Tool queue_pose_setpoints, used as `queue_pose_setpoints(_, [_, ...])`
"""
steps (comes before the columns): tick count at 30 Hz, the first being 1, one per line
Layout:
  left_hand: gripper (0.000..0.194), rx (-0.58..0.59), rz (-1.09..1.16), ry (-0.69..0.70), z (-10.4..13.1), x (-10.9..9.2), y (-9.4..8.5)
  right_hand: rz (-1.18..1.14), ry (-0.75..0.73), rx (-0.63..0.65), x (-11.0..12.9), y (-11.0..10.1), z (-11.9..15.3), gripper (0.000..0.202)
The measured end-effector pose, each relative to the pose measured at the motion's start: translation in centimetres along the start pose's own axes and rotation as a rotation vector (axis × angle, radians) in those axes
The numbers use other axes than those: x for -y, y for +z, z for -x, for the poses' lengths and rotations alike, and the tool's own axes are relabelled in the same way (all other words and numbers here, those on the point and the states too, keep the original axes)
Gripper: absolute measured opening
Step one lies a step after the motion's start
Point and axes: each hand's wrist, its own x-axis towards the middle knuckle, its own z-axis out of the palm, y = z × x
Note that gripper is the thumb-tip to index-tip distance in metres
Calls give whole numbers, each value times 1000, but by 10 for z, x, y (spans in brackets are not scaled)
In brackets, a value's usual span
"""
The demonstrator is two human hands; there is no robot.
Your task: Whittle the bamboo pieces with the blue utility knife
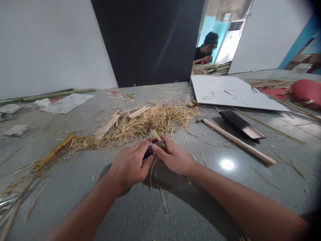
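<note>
My left hand point(130, 164) is closed around the dark handle of a knife point(148, 152), which shows a bit of blue and a short grey blade. Facing it, my right hand point(175, 157) is closed on a pale bamboo strip point(156, 135), its thumb pressed by the blade. The strip's far end points away from me, toward a pile of straw-coloured shavings point(160, 117). My fingers hide most of the knife handle and the strip's near end. Thin curled slivers lie on the floor below my hands.
Flat bamboo pieces point(107, 126) lie on the pile's left side, near a yellow tool point(54, 152). To the right are a long-handled tool point(238, 142), a black case point(240, 125) and a white board point(233, 92). A person point(208, 48) sits beyond a dark panel point(150, 40).
</note>
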Motion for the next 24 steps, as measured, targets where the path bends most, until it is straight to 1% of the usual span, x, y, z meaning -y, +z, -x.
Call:
queue_pose_setpoints(2, [41, 3, 9, 7, 0, 0, 2, 90, -11, -13, 0, 0, 0, 29])
queue_pose_setpoints(4, [42, -4, 7, 7, 0, 0, 4, 124, -26, -28, 0, 0, 0, 29])
queue_pose_setpoints(8, [44, -27, -39, -27, 1, -1, 7, 153, -30, -45, 0, 1, 0, 28])
queue_pose_setpoints(13, [41, -5, -66, -65, 0, -1, 7, 155, -37, -18, 2, -1, 1, 23])
queue_pose_setpoints(17, [35, 3, -69, -80, -2, -1, 5, 228, -1, 10, 6, -2, 2, 25])
queue_pose_setpoints(20, [30, 22, -119, -111, -2, -3, 4, 286, 59, 16, 9, -1, 1, 23])
queue_pose_setpoints(24, [31, 25, -207, -160, -2, -6, 5, 315, 100, -7, 8, 0, 0, 22])
